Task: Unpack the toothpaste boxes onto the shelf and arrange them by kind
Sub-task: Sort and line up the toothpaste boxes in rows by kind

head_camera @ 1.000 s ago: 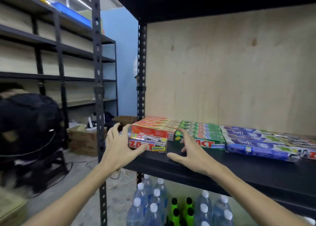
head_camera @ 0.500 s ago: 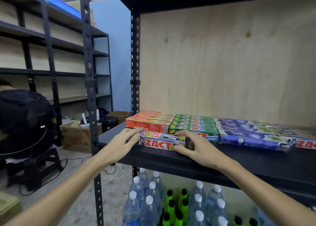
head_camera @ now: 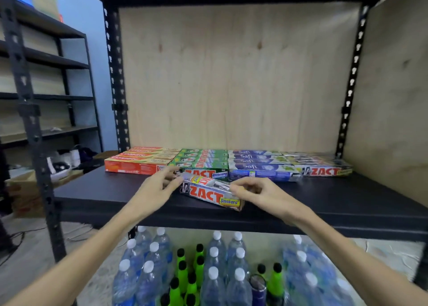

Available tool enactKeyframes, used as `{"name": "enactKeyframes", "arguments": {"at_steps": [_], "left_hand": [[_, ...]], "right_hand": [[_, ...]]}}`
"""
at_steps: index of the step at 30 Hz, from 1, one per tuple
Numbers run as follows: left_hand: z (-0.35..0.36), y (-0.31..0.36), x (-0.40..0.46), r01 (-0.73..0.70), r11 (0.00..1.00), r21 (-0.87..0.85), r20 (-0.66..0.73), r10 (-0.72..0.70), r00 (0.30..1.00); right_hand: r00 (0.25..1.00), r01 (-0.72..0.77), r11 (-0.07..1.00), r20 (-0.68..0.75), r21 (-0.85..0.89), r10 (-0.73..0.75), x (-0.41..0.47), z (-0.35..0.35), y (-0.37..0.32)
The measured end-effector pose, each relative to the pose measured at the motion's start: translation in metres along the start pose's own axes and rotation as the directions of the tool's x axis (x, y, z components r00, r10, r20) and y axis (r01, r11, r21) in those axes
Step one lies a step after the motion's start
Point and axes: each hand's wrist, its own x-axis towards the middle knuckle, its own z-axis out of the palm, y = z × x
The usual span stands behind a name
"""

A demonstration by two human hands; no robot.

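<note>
- Smokers box (head_camera: 212, 195) – a silver Zact box with red lettering – lies at the front of the shelf (head_camera: 104, 190), apart from the sorted rows and just ahead of the green row (head_camera: 203, 161). A second like box seems to lie on top of it, though blur makes that hard to confirm.
- Its long axis runs left to right but skewed: the left end sits farther back, the right end nearer the shelf's front edge, so it is not square with the rows.
- Left hand (head_camera: 154, 190) is at the box's left end, fingers loosely curved and touching it; whether they actually grip is unclear.
- Right hand (head_camera: 259, 193) is at the box's upper right edge, fingertips curled in and pinching there.
- The matching silver Zact row (head_camera: 322, 164) lies at the far right, past the blue Safi row (head_camera: 257, 164); the red Colgate row (head_camera: 141, 158) is at far left.
- Judgement: the box belongs to the right, so the right hand is the nearer one to carry it; it needs a slight turn to line up with that row.
</note>
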Motion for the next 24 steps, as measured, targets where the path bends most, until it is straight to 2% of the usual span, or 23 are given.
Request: {"name": "enactKeyframes", "arguments": {"at_steps": [3,5,10,13,18,22,24], "left_hand": [[0.007,0.005,-0.013,0.050,0.998,-0.037,-0.210,-0.057,0.976],[0.016,0.013,-0.027,0.030,0.997,-0.064,-0.291,-0.048,0.955],[0.044,0.040,-0.067,-0.004,0.986,-0.165,-0.197,-0.029,0.980],[0.052,0.049,-0.077,0.008,0.999,-0.033,-0.186,-0.014,0.983],[0.048,0.068,-0.085,-0.024,0.999,0.021,-0.056,0.025,0.998],[0.051,0.061,-0.087,0.005,0.998,-0.070,-0.142,-0.015,0.990],[0.049,0.054,-0.086,0.031,0.996,-0.087,-0.136,-0.043,0.990]], "right_hand": [[1.000,0.015,0.997,0.012,0.078,-0.015,0.000,0.000,-0.006],[0.999,0.032,0.995,0.017,0.091,-0.034,0.000,0.000,-0.006],[0.995,0.043,0.996,0.088,0.082,-0.050,0.002,0.001,-0.001],[0.988,0.047,0.996,0.146,0.076,-0.058,0.001,0.002,-0.001],[0.978,0.081,0.995,0.186,0.056,-0.090,0.000,0.006,-0.007],[0.979,0.093,0.995,0.178,0.031,-0.097,0.002,0.008,-0.009],[0.986,0.097,0.994,0.129,0.050,-0.103,0.003,0.008,-0.005]]}}
